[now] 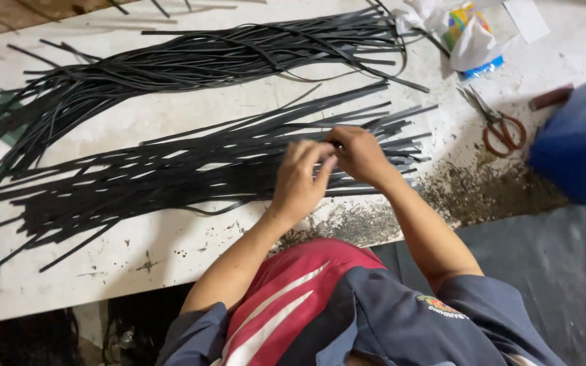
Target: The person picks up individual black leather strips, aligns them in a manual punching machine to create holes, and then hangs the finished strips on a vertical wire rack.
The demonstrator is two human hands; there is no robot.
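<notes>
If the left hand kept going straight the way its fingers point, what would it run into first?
The left hand points up and right, its fingertips nearly touching the right hand. It would probably meet that hand first, above the nearer pile of black strips.

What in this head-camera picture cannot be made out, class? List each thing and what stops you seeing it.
- Head view: the left hand is motion-blurred, so its fingers' grip is unclear.
- What the right hand pinches among the black strips: too small, covered by fingers.
- Blue object: cut off by the right edge.
- Contents of the plastic bag: hidden by crumpled wrapping.
- Scissors: blade tips too thin to trace.
</notes>
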